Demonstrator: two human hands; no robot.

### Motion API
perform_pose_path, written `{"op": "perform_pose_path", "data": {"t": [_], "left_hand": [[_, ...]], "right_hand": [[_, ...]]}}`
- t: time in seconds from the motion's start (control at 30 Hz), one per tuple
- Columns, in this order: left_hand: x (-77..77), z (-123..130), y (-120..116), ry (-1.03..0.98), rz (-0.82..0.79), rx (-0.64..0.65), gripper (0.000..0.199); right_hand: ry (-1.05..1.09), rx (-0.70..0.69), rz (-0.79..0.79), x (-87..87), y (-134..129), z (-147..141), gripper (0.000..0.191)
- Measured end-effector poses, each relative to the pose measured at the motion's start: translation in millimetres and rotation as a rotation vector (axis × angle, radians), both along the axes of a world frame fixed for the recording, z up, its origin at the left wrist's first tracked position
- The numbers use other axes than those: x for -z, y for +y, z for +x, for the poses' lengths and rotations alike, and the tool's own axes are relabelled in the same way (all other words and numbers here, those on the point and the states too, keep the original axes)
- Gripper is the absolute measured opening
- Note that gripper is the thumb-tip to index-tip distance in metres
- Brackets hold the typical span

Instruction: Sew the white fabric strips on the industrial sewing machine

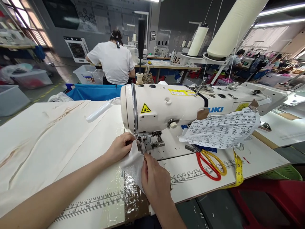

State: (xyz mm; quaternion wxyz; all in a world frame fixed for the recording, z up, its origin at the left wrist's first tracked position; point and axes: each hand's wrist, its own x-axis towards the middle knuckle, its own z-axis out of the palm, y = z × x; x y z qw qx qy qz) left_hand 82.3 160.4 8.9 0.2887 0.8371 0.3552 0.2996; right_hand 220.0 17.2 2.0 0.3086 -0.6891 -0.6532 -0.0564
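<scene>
A piece of pale fabric (pixel 133 160) is under the needle end of a white sewing machine (pixel 152 103), and part of it hangs down over the taped table edge. My left hand (pixel 120 147) pinches the fabric's upper left edge close beside the presser foot. On the other side, my right hand (pixel 154 175) is closed on the right edge of the same fabric, thumb and forefinger together just below the needle area. The fingertips partly hide the stitching spot and the presser foot.
Scissors (pixel 209 165) with red and yellow handles lie right of my hands, beside a yellow tape measure (pixel 238 168). A handwritten sheet (pixel 221 128) hangs on the machine. More pale cloth (pixel 43 127) covers the table at left. A person in white (pixel 114 60) works beyond.
</scene>
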Motion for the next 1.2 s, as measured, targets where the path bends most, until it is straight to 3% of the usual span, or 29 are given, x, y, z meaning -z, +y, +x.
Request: {"op": "perform_pose_path", "data": {"t": [0.23,0.67,1.0,1.2], "left_hand": [[-1.2,0.4,-0.9,0.002,0.007,-0.002,0.028],[1.7,-0.6,-0.2,0.015,0.055,0.009,0.023],[3.7,-1.7,1.4,0.03,0.063,0.013,0.022],[8.5,-1.6,-0.3,0.09,0.185,0.025,0.015]], "right_hand": [[0.044,-0.016,0.059,1.9,-1.2,1.8,0.033],[-0.01,0.007,-0.065,1.3,0.0,-0.8,0.032],[0.026,0.003,0.017,1.0,0.9,-0.5,0.033],[-0.034,0.008,-0.027,1.4,1.1,-0.6,0.031]]}}
